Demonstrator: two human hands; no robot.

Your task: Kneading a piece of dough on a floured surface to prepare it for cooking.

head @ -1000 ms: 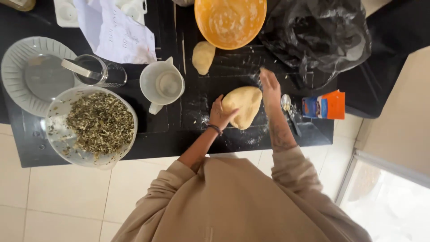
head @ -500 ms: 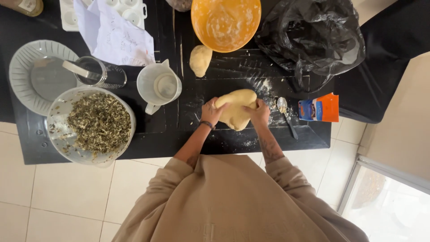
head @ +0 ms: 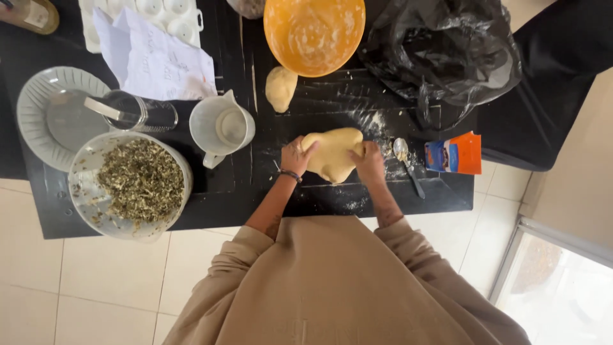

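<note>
left hand (head: 295, 157) gripped dough (head: 332, 153) | right hand (head: 370, 163) gripped its other side | spoon (head: 406, 163) lay just beside (on black table (head: 319, 198))

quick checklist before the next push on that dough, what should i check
1. Both hands on the dough: ok, left hand and right hand press its two sides.
2. Flour under it: ok, a light dusting shows on the black table.
3. Spoon clear of the right hand: not ok, it lies just beside it.
4. Small dough piece out of the way: ok, apart, nearer the orange bowl.
5. White jug clear of the left hand: ok, apart.
6. Dough sticking underneath: cannot tell.
</note>
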